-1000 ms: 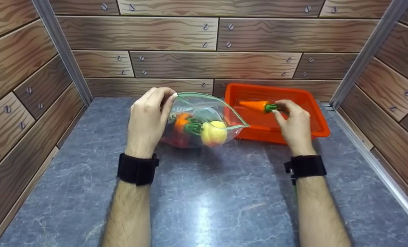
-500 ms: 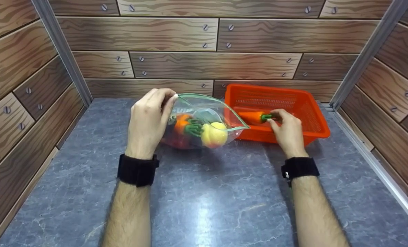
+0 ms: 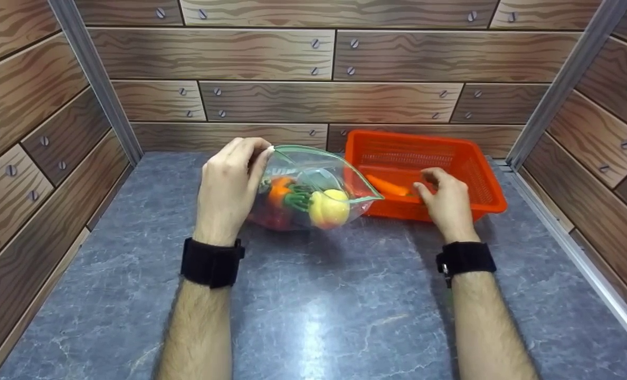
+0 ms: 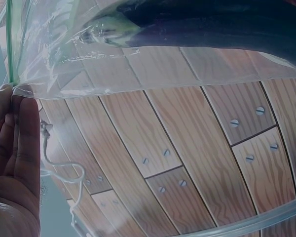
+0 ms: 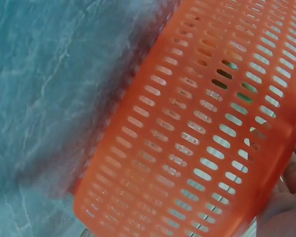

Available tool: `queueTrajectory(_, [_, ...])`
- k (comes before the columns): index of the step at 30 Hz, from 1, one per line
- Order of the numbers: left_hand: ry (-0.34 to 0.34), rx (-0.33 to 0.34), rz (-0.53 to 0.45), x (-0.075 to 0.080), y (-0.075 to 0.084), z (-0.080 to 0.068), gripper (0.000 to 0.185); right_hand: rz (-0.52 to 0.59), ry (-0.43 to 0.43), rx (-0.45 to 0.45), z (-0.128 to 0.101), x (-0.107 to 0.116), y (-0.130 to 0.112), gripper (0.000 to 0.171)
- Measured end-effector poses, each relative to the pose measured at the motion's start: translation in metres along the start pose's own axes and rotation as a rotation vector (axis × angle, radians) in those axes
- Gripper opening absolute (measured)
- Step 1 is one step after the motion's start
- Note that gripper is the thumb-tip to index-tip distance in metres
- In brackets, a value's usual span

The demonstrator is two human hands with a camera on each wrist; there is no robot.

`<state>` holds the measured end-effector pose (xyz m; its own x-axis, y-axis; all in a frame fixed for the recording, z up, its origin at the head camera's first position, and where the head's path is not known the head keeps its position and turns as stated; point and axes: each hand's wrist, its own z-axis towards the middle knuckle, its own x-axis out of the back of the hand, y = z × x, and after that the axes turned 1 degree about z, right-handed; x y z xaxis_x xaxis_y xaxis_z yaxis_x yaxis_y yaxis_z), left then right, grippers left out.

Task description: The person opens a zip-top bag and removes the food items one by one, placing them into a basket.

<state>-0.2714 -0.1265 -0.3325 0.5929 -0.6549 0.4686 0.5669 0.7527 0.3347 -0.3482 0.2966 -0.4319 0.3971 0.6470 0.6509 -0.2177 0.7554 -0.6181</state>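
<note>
Carrot (image 3: 388, 186) lies inside the orange basket (image 3: 482, 174), near its front wall, pointed end toward the bag and green top toward the right hand (image 3: 447, 203). That hand reaches over the basket's front rim with its fingers at the carrot's green end; whether they grip it or only touch it cannot be told, since the back of the hand hides the fingertips. In the right wrist view only the slotted outer wall of the basket (image 5: 207, 133) shows, with the edge of the hand (image 5: 286, 197) at the lower right. Just left of the basket a clear plastic bag (image 3: 319, 174) with a green zip rim lies on the grey table (image 3: 313, 316), its mouth held open toward the basket. The left hand (image 3: 229, 190) pinches the bag's rim at the left corner, thumb and fingers curled on the plastic; the left wrist view shows the fingers (image 4: 15, 143) at that edge of the bag (image 4: 138, 54). Inside the bag sit a yellow fruit (image 3: 328, 207), another carrot with green top (image 3: 284, 191) and something red beneath them.
</note>
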Motion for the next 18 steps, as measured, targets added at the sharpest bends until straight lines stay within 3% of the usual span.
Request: queueTrajectory(18, [-0.023, -0.030, -0.007, -0.001, 0.000, 0.000, 0.024, 0.046, 0.071, 0.103, -0.004, 0.026, -0.058, 0.042])
